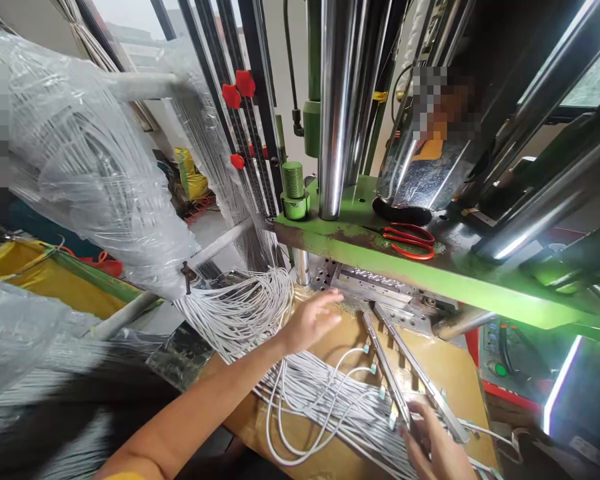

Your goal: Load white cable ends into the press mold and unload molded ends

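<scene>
- While the left hand (310,323) hovers wide open, fingers spread, it grips nothing, just short of the steel mould (375,283).
- Beside it, the right hand (433,445): half-closed, curled on the near end of two slotted steel bars (415,373).
- White cables (325,407), teal-tipped, laid across the tan work board (330,340) and into the bars.
- Red-handled scissors (410,241), lying on the green machine platen (380,270) above the mould.
- Chrome column (337,113), rising from the platen.
- Plastic-wrapped cable coils (90,173), at upper left.
</scene>
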